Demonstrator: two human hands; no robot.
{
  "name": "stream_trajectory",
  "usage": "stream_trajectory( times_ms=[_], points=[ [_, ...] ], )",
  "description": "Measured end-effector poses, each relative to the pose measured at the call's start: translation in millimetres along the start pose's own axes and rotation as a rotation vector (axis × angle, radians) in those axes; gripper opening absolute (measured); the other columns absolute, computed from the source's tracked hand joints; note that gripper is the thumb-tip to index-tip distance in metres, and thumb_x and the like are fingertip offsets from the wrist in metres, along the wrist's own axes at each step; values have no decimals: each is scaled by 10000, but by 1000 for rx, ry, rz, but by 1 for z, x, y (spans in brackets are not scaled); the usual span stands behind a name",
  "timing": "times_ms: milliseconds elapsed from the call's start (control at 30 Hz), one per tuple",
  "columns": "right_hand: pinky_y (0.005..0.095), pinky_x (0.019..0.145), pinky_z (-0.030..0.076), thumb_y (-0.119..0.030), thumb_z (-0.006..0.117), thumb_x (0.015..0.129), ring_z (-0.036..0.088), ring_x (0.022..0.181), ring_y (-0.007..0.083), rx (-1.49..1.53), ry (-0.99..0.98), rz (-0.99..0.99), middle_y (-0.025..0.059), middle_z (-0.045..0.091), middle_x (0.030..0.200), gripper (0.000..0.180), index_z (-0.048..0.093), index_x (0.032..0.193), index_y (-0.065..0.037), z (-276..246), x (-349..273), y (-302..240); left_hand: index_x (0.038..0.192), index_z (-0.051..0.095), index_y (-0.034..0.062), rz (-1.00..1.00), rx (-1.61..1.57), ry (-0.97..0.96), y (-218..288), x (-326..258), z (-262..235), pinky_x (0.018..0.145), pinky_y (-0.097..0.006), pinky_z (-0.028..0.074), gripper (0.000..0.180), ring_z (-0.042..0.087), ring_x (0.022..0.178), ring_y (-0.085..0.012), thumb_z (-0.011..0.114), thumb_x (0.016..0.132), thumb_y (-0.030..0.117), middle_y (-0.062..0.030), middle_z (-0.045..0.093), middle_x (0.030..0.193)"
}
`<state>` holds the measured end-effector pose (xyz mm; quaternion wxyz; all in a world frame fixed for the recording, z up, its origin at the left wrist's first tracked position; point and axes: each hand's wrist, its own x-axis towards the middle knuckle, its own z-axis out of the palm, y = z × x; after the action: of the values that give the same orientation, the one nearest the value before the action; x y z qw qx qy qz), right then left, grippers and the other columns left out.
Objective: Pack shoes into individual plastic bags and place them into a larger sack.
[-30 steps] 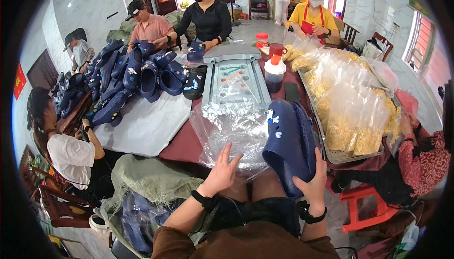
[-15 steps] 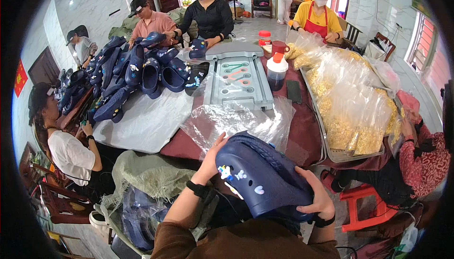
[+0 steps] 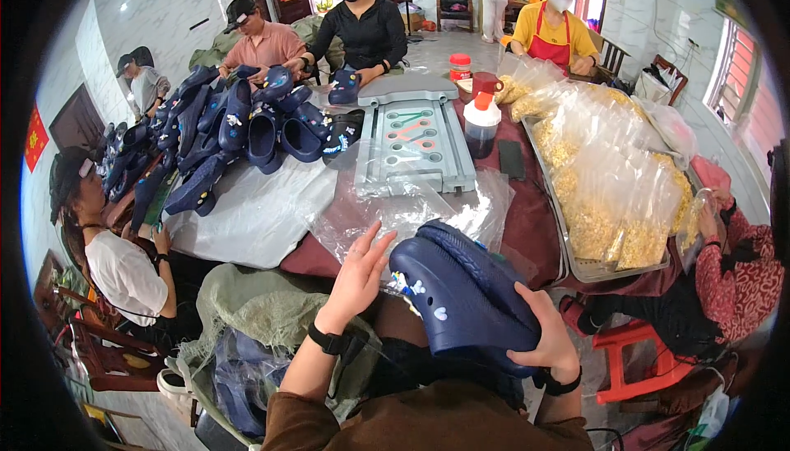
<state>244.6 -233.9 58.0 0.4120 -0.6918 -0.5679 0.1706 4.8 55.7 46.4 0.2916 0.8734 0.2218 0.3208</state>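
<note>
Above my lap is a pair of navy foam clogs [image 3: 461,311] pressed together, with white, blue and heart-shaped charms on the near one. My right hand [image 3: 550,334] grips them at the right end, thumb on the near clog and fingers behind. My left hand [image 3: 358,274] is raised just left of the clogs, its fingers stretched out and holding nothing. Beyond the hands, clear plastic film [image 3: 485,212] lies loosely on the table's dark red cloth [image 3: 531,237].
Many navy clogs [image 3: 234,113] are heaped at the left of the table. A grey plastic panel [image 3: 415,138] lies centrally, beside a red-topped bottle [image 3: 481,126]. A metal tray [image 3: 617,271] of bagged yellow bits stands right. An open sack [image 3: 255,303] is at my left. Several people work around the table.
My left hand has let go of the clogs and opened beside them. The clogs have shifted slightly right and tipped more upright in my right hand.
</note>
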Motion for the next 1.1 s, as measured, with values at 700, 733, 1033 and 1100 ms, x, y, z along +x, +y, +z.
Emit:
stream_trajectory(
  times_ms=[700, 733, 1033, 1100],
  points=[
    [420, 907, 485, -272, 855, 572, 582, 1031, 344, -40, 187, -13, 150, 529, 1110, 1029, 443, 1500, -105, 47, 17, -11, 1509, 483, 107, 186, 54, -216, 49, -1, 12, 1246, -508, 144, 553, 108, 1560, -412, 513, 959, 52, -182, 203, 1681],
    [420, 907, 485, -272, 855, 572, 582, 1031, 344, -42, 189, -10, 150, 529, 1110, 1029, 443, 1500, -105, 48, 18, -9, 1509, 483, 110, 177, 32, -214, 52, -1, 13, 1248, -507, 135, 551, 108, 1560, -412, 512, 961, 53, -184, 199, 1682],
    [431, 928, 502, -271, 844, 548, 595, 1077, 365, -59, 206, -13, 159, 544, 1145, 1008, 472, 1466, -85, 56, 21, -19, 1511, 490, 164, 246, 176, -228, 69, 1, 18, 1226, -598, 113, 556, 114, 1552, -433, 535, 961, 97, -182, 203, 1680],
    [428, 921, 505, -280, 845, 541, 596, 1078, 368, -86, 170, 12, 165, 540, 1138, 1011, 476, 1462, -83, 58, 20, -21, 1508, 493, 168, 255, 224, -192, 70, 3, 19, 1219, -611, 124, 569, 121, 1547, -445, 572, 949, 100, -193, 208, 1674]
  ],
)
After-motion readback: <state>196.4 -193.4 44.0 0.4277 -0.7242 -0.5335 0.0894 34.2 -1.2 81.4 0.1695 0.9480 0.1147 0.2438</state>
